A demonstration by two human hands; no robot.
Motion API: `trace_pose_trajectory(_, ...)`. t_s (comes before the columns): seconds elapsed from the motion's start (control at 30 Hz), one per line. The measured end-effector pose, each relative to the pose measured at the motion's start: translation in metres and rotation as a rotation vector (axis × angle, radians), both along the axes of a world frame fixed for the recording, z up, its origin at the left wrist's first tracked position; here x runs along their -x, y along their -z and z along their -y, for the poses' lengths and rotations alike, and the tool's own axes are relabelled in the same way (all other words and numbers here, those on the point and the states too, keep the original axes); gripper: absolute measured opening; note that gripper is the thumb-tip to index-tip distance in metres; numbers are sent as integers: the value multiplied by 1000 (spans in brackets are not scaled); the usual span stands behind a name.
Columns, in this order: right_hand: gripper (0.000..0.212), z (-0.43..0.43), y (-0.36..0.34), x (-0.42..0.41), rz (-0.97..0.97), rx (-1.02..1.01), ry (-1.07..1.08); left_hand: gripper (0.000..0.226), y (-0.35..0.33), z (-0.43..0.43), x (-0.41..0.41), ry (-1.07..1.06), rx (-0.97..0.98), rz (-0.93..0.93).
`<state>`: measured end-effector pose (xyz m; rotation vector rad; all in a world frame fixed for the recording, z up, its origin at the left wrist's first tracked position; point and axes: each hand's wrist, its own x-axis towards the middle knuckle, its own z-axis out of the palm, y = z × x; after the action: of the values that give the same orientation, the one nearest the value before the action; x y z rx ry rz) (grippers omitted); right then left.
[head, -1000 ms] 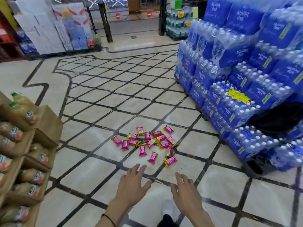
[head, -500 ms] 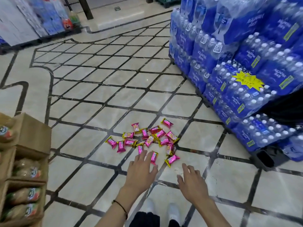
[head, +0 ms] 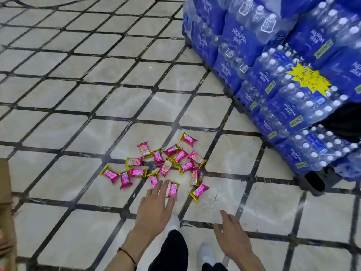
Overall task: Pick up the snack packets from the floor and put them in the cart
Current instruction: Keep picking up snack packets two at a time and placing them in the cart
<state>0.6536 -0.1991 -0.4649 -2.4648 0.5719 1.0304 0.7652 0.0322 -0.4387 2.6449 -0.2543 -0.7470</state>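
Note:
Several small pink and gold snack packets lie scattered in a loose pile on the tiled floor. My left hand hangs open, fingers spread, over the near edge of the pile, its fingertips beside a pink packet. My right hand is open too, lower and to the right, apart from the packets and holding nothing. No cart is in view.
A tall stack of blue shrink-wrapped water bottle packs on a black pallet stands at the right, close to the pile. A brown cardboard display edge is at the far left. My feet in white shoes stand just below the hands.
The view has tilted down and come closer to the floor. Both hands have moved forward toward the packets, the left one now reaching the pile's near edge.

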Motion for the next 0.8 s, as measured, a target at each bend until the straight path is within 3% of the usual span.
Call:
trace_pose_trajectory(0.17, 56, 1, 90, -41, -40, -44, 101, 70, 75, -5, -59, 38, -4, 9)
trace_pose_trajectory(0.3, 56, -4, 201, -68, -11, -68, 182, 65, 172, -8, -88, 51, -45, 21)
trace_pose_trajectory(0.57, 58, -5, 452, -90, 95, -3, 285, 59, 417, -7, -49, 131, -102, -62)
trace_pose_trajectory(0.8, 76, 0, 601, -97, 201, 59, 334, 64, 592, 15, -35, 74, -110, 55)
